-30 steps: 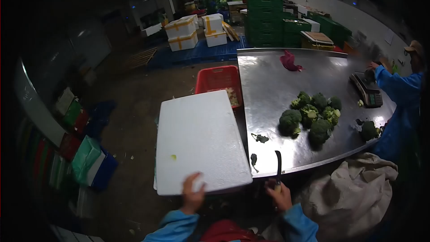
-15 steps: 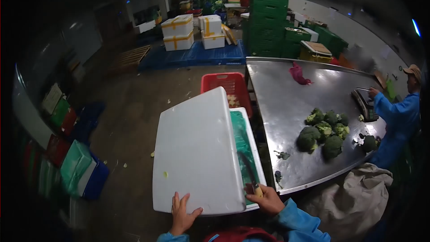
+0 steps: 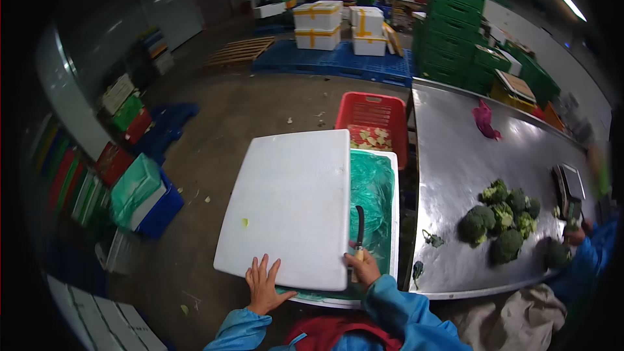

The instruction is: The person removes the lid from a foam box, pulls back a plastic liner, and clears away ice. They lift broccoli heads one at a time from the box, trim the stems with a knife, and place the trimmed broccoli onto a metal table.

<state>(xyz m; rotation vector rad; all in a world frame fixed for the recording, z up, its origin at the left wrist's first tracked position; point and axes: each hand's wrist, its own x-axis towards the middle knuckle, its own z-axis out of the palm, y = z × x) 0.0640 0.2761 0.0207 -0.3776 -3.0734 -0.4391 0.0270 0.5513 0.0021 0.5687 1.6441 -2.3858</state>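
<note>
The left hand point(image 3: 262, 289) spreads wide at the lid's point(image 3: 292, 201) near edge, seemingly steadying it; the right hand point(image 3: 366, 270) grips a knife point(image 3: 361, 222), blade beyond its fingers, probably for safety.

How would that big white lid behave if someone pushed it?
The white lid looks like foam, so probably light for its size. Its flat, straight-edged shape suggests stiffness. Sitting askew over the box, it might slide or tip.

This is a produce packing room: a metal table point(image 3: 448, 123) with broccoli heads point(image 3: 507, 246) and a scale point(image 3: 569, 190) stands before me, stacked green crates point(image 3: 448, 32) and taped white foam boxes point(image 3: 318, 25) sit beyond, and trimmings point(image 3: 208, 199) litter the dull floor point(image 3: 224, 114) under strip lights point(image 3: 572, 6).
</note>
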